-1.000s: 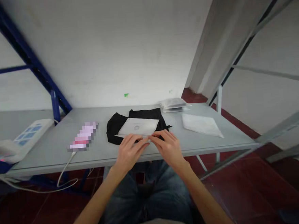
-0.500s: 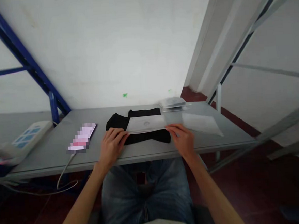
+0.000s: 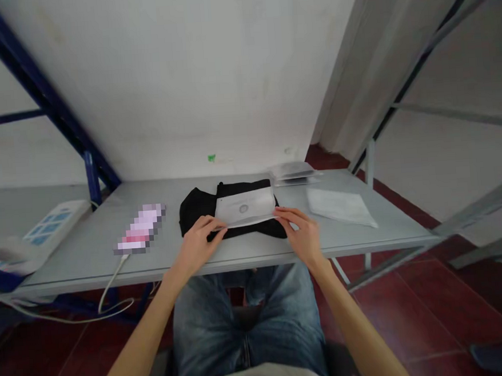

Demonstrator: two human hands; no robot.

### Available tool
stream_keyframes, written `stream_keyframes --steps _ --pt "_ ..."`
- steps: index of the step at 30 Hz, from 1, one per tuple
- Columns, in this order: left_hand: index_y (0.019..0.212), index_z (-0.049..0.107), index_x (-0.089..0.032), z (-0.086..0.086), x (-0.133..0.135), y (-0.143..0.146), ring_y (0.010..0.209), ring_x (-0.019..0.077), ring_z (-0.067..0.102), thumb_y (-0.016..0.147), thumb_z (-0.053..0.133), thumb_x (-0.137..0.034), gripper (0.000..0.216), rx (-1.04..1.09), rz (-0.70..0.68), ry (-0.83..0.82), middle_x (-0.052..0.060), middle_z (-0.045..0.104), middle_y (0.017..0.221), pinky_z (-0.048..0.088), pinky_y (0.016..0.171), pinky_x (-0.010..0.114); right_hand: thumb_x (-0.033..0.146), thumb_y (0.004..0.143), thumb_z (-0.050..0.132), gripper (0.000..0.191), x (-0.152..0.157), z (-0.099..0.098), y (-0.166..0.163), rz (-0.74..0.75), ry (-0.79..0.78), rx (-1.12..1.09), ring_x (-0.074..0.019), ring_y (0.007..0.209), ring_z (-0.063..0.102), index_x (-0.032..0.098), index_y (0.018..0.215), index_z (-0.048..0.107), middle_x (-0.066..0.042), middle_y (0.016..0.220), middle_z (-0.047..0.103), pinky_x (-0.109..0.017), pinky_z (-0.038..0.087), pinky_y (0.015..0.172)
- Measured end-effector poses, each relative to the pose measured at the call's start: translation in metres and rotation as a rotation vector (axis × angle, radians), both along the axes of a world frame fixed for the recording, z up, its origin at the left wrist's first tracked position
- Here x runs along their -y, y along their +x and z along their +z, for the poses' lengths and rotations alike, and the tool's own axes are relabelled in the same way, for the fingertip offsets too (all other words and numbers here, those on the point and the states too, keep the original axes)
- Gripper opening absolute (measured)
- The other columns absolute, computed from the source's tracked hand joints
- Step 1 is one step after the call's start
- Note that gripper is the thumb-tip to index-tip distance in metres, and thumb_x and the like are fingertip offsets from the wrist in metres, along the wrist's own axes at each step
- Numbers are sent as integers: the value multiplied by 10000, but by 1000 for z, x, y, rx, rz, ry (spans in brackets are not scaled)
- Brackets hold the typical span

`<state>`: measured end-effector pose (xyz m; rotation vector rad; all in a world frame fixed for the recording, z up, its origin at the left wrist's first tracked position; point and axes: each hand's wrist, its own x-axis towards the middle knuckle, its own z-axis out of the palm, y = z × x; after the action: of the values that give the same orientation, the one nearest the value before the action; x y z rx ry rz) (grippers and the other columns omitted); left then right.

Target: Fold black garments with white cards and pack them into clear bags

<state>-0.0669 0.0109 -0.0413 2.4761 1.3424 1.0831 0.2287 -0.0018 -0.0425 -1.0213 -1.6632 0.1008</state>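
A flat white packet (image 3: pixel 246 207) with a round grey mark lies over a black cloth item (image 3: pixel 197 210), whose exact kind I cannot tell. My left hand (image 3: pixel 200 242) pinches the packet's near left corner. At the near right corner, the fingers of my right hand (image 3: pixel 300 230) are closed on the same packet. The packet's near edge is lifted slightly toward me. Black cloth shows to the left, behind and in front of the packet.
Right of the packet lies a translucent white bag (image 3: pixel 341 205). Behind it sits a small stack of clear-wrapped packets (image 3: pixel 293 173). A blurred-out phone (image 3: pixel 142 227) with a cable (image 3: pixel 111 283) and a white power strip (image 3: pixel 54 227) are on the left of the grey table (image 3: pixel 251 254).
The white packet has tilted, its right side now farther back and its left corner nearer me. My left hand has shifted slightly right and nearer me, still pinching.
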Motion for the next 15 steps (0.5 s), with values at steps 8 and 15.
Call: stream_keyframes --steps 8,15 --pt "956 733 -220 2 2 8 833 164 653 955 597 -258 142 114 -35 -134 22 692 924 516 735 268 273 1019 617 195 -1 0 0 -24 -13 -12 -208 1006 749 274 1082 801 -53 1160 775 -354 628 892" --pt "944 685 -214 10 13 23 876 172 658 976 555 -194 135 33 140 82 25 678 939 514 748 267 109 986 551 347 16 10 -27 -123 216 145 -229 1114 681 288 1195 762 -63 1161 757 -434 546 1018"
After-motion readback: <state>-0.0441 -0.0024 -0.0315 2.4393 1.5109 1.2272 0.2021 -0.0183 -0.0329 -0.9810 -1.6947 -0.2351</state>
